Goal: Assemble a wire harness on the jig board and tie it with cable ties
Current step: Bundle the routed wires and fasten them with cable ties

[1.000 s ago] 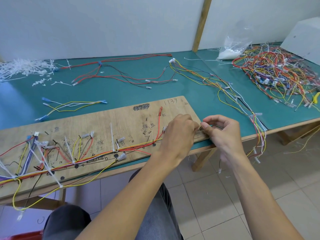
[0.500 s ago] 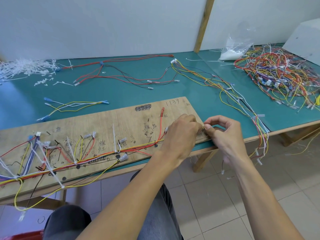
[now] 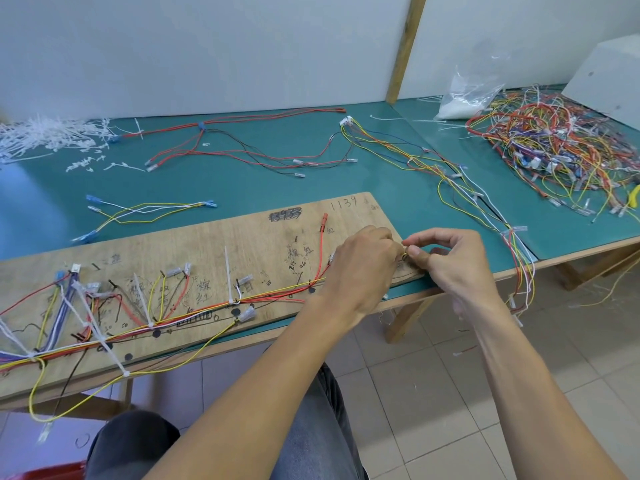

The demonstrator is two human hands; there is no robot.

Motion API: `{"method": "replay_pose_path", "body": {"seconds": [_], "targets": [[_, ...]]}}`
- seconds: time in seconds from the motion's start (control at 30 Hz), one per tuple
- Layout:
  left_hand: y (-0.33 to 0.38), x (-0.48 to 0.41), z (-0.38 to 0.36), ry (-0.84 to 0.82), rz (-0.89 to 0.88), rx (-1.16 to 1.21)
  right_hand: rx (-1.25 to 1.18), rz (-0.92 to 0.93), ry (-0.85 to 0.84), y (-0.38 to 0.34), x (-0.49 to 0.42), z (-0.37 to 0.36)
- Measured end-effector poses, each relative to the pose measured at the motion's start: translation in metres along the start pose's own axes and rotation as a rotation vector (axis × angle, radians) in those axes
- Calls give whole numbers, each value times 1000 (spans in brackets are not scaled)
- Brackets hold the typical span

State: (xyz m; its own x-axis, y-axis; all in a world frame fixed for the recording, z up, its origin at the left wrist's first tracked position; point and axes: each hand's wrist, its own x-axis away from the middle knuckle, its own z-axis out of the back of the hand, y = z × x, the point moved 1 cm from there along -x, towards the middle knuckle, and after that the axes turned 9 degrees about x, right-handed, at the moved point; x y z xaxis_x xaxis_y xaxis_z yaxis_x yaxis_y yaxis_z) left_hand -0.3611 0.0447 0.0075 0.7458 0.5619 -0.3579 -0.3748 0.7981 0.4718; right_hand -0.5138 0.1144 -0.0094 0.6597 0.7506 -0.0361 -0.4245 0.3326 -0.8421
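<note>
A wooden jig board [image 3: 263,237] lies along the near edge of the green table. A wire harness [image 3: 194,311] of red, yellow, orange and purple wires runs across it, bound in places by white cable ties [image 3: 228,271]. At the board's right end my left hand [image 3: 363,268] curls over the wire ends, and what its fingers hold is hidden. My right hand [image 3: 450,261] pinches a small yellowish wire end [image 3: 405,252] between thumb and forefinger, right against the left hand's fingertips.
Loose wire sets lie on the table: red and black [image 3: 242,154], yellow and white [image 3: 145,213], a multicolour one [image 3: 450,178] hanging over the right edge. A big tangled wire pile [image 3: 561,157], a plastic bag [image 3: 467,95] and spare white ties [image 3: 45,136] sit at the back.
Both hands stay at the board's right end with only small finger movements. The view has shifted slightly.
</note>
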Motion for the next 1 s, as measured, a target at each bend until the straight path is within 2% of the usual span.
{"method": "replay_pose_path", "body": {"seconds": [0.2, 0.43, 0.73, 1.0], "targets": [[-2, 1, 1, 7, 119, 116, 1, 117, 2, 7, 8, 4], [4, 0, -2, 20, 221, 103, 196, 192, 14, 3, 9, 5], [5, -4, -9, 81, 216, 186, 262, 209, 61, 3, 8, 4], [7, -6, -4, 58, 218, 138, 379, 216, -19, 1, -1, 4]]}}
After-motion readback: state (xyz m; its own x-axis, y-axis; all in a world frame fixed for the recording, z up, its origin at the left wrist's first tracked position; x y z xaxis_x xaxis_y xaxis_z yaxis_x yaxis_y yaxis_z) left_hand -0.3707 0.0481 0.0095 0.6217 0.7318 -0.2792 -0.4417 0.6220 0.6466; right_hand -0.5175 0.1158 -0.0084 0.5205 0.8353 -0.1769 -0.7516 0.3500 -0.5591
